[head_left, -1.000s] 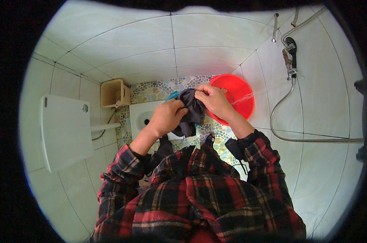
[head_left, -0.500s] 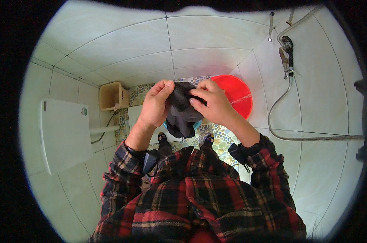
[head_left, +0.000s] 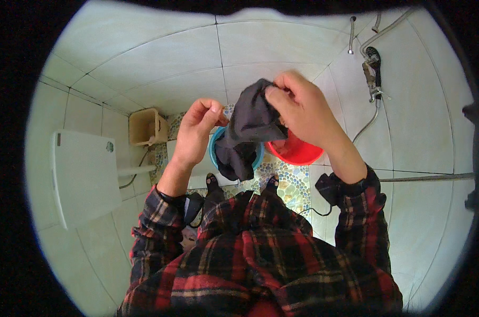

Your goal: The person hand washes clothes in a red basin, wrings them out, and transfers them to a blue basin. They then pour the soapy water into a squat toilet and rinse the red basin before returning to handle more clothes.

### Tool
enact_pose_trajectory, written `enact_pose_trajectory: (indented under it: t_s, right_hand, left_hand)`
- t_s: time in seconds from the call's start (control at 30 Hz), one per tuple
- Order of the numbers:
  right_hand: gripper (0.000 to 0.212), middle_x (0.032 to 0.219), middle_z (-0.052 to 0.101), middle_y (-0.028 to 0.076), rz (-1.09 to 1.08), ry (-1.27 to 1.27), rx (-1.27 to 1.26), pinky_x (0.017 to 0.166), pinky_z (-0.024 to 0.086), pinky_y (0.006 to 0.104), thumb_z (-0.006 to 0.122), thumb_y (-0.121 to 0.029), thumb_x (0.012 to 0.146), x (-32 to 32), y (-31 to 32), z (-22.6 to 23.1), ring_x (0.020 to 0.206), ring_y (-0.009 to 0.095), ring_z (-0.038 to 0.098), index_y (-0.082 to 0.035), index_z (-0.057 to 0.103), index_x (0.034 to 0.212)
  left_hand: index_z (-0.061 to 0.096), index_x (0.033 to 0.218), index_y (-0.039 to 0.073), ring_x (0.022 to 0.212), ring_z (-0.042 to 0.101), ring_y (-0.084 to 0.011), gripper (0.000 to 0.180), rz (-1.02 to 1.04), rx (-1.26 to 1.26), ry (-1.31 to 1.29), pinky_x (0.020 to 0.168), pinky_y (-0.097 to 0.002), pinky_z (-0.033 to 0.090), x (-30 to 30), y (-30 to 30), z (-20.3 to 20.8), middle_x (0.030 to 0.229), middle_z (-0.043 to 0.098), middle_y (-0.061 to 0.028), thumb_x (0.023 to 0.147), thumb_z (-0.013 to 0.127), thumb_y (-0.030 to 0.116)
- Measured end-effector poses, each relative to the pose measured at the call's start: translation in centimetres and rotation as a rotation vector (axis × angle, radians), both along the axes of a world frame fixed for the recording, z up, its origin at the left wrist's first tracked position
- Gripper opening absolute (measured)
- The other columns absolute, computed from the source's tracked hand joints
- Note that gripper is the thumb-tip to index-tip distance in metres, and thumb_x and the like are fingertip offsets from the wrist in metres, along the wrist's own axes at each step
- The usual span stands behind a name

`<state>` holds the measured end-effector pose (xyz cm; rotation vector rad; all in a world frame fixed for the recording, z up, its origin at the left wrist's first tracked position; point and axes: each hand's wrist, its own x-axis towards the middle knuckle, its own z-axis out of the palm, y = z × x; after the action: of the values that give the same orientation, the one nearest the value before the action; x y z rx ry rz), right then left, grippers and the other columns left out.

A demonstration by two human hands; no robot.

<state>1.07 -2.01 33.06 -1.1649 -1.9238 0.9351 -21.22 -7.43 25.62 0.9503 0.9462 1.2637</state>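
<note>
1. The person stood in a tiled washroom and held a dark grey cloth [head_left: 250,127] up at chest height, well above the floor, so that its loose end hung free.
2. The right hand [head_left: 303,108] was closed on the top edge of the cloth, pinching it between thumb and fingers; that grip carried the weight and let the fabric drape straight down.
3. The left hand [head_left: 197,129] was just beside the cloth's left edge, fingers curled with the thumb against the forefinger. Whether it gripped a fold of the fabric or only touched it could not be told from this view.
4. Below the hanging end sat a blue basin [head_left: 216,153] on the floor, mostly hidden by the cloth, so any drips would likely fall into it.
5. A red basin [head_left: 297,153] stood just beside the blue one to the right, partly behind the right wrist, within easy reach.
6. Both basins rested on a pebble-patterned floor [head_left: 292,182] between white tiled walls.
7. A beige bin [head_left: 144,127] stood against the wall to the left, apart from the basins.
8. A shower hose and tap fitting [head_left: 374,79] hung on the right wall, close to the basins.
</note>
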Motion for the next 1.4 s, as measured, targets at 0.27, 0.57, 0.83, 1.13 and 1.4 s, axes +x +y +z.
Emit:
enact_pose_trajectory:
  t_s: [0.27,0.57,0.83,1.13,1.4]
  right_hand:
    - [0.037,0.066,0.058,0.009,0.127,0.031,-0.178,0.057,0.046,0.0323,0.052,-0.033,0.095,-0.9,1.3,-1.9,0.060,0.017,0.055,0.003,0.055,0.085]
    - [0.034,0.091,0.062,0.002,0.036,0.231,-0.532,0.077,0.047,0.0282,0.054,-0.034,0.096,2.1,2.8,-3.4,0.084,0.012,0.056,-0.001,0.060,0.099]
    - [0.025,0.101,0.065,0.012,0.075,-0.084,-0.130,0.080,0.051,0.0360,0.064,-0.014,0.086,1.7,1.4,-3.5,0.091,0.023,0.064,-0.002,0.061,0.108]
    - [0.020,0.100,0.062,0.009,0.292,-0.242,0.409,0.072,0.052,0.0392,0.061,-0.005,0.081,-0.6,-1.8,-3.0,0.090,0.027,0.061,-0.007,0.066,0.100]
    - [0.019,0.100,0.058,0.011,0.378,-0.481,0.159,0.078,0.051,0.0344,0.065,-0.004,0.080,2.0,-0.4,-2.6,0.095,0.028,0.058,-0.005,0.066,0.100]
  left_hand:
    - [0.057,0.097,0.001,0.077,0.053,-0.0084,0.024,-0.050,0.084,0.521,0.069,-0.0267,0.047,3.3,-0.6,1.6,0.083,0.058,0.0005,0.094,0.063,0.024]
    - [0.060,0.092,0.004,0.076,0.053,-0.0067,0.023,-0.142,-0.179,-0.075,0.071,-0.0237,0.045,0.5,-0.2,0.5,0.083,0.060,0.0025,0.099,0.054,0.025]
    - [0.060,0.095,0.006,0.081,0.060,-0.0107,0.020,-0.025,-0.294,-0.340,0.075,-0.0265,0.049,1.1,0.4,-0.2,0.091,0.064,-0.0013,0.100,0.049,0.022]
    - [0.061,0.094,0.006,0.080,0.059,-0.0107,0.020,-0.035,-0.295,-0.409,0.075,-0.0271,0.049,1.9,0.4,-0.3,0.090,0.065,-0.0004,0.100,0.050,0.022]
    - [0.061,0.090,0.004,0.078,0.052,-0.0056,0.022,0.107,-0.112,0.078,0.071,-0.0229,0.044,-0.5,0.7,-1.4,0.082,0.059,0.0033,0.099,0.053,0.022]
